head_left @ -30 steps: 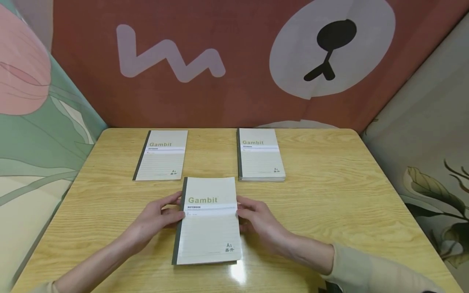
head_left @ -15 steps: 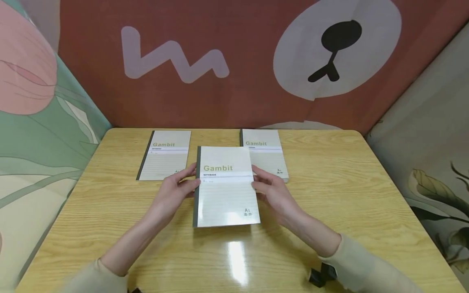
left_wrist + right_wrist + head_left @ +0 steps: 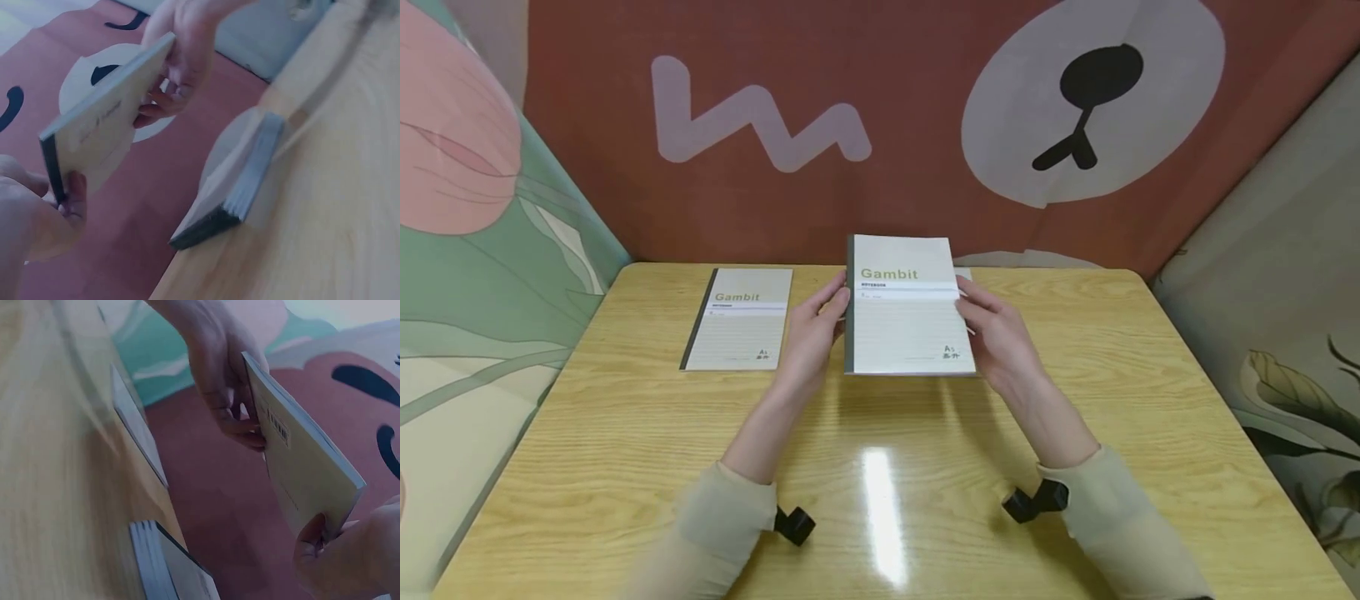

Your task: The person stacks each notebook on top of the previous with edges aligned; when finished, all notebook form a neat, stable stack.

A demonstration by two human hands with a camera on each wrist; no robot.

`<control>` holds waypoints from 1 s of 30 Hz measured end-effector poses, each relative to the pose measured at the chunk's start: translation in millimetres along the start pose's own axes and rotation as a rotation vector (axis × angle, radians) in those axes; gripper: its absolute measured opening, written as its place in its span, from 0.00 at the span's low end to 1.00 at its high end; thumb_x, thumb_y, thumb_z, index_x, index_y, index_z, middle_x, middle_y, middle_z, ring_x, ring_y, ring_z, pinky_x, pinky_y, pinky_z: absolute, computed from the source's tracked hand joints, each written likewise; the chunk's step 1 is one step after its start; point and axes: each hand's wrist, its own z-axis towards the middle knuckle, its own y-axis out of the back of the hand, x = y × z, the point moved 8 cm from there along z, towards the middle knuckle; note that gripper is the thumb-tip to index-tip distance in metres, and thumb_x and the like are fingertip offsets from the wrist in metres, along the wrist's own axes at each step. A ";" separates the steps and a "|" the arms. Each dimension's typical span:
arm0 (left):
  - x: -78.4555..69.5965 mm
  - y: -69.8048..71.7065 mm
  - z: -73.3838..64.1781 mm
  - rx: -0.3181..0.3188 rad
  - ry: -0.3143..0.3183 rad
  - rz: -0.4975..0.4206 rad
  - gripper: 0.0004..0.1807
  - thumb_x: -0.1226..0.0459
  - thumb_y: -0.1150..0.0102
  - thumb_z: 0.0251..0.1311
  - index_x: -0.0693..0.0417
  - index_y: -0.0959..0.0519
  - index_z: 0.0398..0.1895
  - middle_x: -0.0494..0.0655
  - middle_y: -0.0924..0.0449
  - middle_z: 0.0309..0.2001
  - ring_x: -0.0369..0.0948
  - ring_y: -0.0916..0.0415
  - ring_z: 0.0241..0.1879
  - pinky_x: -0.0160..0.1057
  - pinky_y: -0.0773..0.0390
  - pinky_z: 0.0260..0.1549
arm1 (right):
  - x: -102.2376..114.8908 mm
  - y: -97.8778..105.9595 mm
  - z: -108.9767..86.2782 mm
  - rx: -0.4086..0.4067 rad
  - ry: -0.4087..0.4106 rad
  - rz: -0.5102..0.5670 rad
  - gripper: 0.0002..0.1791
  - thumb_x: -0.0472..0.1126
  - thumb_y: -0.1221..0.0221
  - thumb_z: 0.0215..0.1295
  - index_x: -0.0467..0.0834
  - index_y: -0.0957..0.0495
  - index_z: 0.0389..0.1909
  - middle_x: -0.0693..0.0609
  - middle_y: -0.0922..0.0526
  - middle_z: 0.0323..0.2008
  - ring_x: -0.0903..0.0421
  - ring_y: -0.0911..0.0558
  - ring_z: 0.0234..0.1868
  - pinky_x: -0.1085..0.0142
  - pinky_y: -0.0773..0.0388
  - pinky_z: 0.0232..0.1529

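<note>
A white Gambit notebook (image 3: 904, 329) with a dark spine is held up in the air over the far half of the table. My left hand (image 3: 808, 337) grips its spine side, thumb on the cover edge. On the opposite edge my right hand (image 3: 1009, 343) pinches it, fingers behind. Its back cover, with a barcode, shows in the right wrist view. Below it lies a stack of notebooks (image 3: 234, 184), mostly hidden from the head view by the held one. Left of my hands another notebook (image 3: 737, 325) lies flat on the table.
The wooden table (image 3: 625, 467) ends at a red printed backdrop (image 3: 760, 208) close behind the notebooks. Patterned cloth walls stand on both sides. Black wrist devices (image 3: 1036, 502) stick out near both sleeves.
Both hands have lifted the notebook off the near middle of the table and carried it forward and right, over the stack. The notebook at left stays put.
</note>
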 end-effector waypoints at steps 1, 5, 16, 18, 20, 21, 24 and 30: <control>1.3 -5.4 4.0 0.016 0.006 -0.003 0.27 0.59 0.51 0.79 0.46 0.35 0.78 0.45 0.26 0.65 0.39 0.25 0.51 0.44 0.26 0.63 | 2.4 3.7 4.3 -0.010 0.002 0.007 0.29 0.38 0.50 0.80 0.52 0.37 0.78 0.50 0.33 0.77 0.61 0.27 0.65 0.72 0.23 0.57; 8.4 -27.8 19.3 0.068 0.021 -0.006 0.31 0.60 0.50 0.78 0.42 0.41 0.81 0.45 0.32 0.55 0.39 0.31 0.50 0.44 0.28 0.59 | 11.5 22.8 18.1 -0.056 0.034 0.016 0.28 0.41 0.48 0.79 0.51 0.35 0.77 0.48 0.30 0.74 0.63 0.21 0.57 0.73 0.20 0.51; 27.4 -43.3 44.5 0.035 0.005 -0.041 0.29 0.65 0.50 0.77 0.52 0.36 0.79 0.49 0.29 0.61 0.40 0.31 0.57 0.51 0.27 0.67 | 8.2 48.2 44.2 -0.077 0.092 -0.001 0.27 0.39 0.48 0.79 0.46 0.34 0.77 0.46 0.27 0.71 0.63 0.21 0.54 0.75 0.19 0.49; 31.9 -41.9 46.2 0.027 0.005 -0.037 0.28 0.66 0.50 0.77 0.54 0.35 0.78 0.51 0.28 0.61 0.41 0.30 0.57 0.50 0.27 0.67 | 6.3 48.7 48.5 -0.066 0.099 -0.019 0.27 0.38 0.49 0.79 0.45 0.34 0.77 0.47 0.25 0.67 0.62 0.22 0.55 0.74 0.20 0.50; 36.1 -41.7 47.7 0.023 0.004 -0.026 0.27 0.67 0.50 0.76 0.55 0.34 0.77 0.52 0.27 0.61 0.42 0.30 0.57 0.50 0.25 0.66 | 3.9 49.9 52.1 -0.055 0.097 -0.032 0.27 0.37 0.49 0.80 0.44 0.35 0.77 0.49 0.24 0.64 0.62 0.22 0.55 0.74 0.20 0.50; 38.6 -41.8 48.8 0.021 0.006 -0.020 0.27 0.68 0.50 0.76 0.56 0.33 0.76 0.53 0.27 0.62 0.42 0.29 0.56 0.49 0.25 0.66 | 2.7 50.9 53.6 -0.051 0.095 -0.034 0.27 0.37 0.50 0.80 0.43 0.35 0.77 0.50 0.23 0.63 0.62 0.22 0.55 0.74 0.20 0.50; 46.0 -43.0 51.7 0.019 0.011 0.004 0.27 0.69 0.49 0.75 0.57 0.33 0.76 0.54 0.26 0.64 0.42 0.29 0.56 0.47 0.24 0.64 | -0.2 55.1 57.1 -0.048 0.089 -0.042 0.27 0.37 0.51 0.80 0.43 0.37 0.78 0.50 0.23 0.63 0.62 0.23 0.55 0.74 0.20 0.49; 58.5 -45.0 57.1 0.007 0.010 0.042 0.26 0.69 0.50 0.74 0.59 0.32 0.74 0.56 0.25 0.67 0.44 0.29 0.62 0.45 0.24 0.66 | -3.9 62.2 62.8 -0.039 0.083 -0.071 0.28 0.36 0.53 0.81 0.42 0.39 0.79 0.44 0.33 0.76 0.63 0.23 0.56 0.74 0.21 0.52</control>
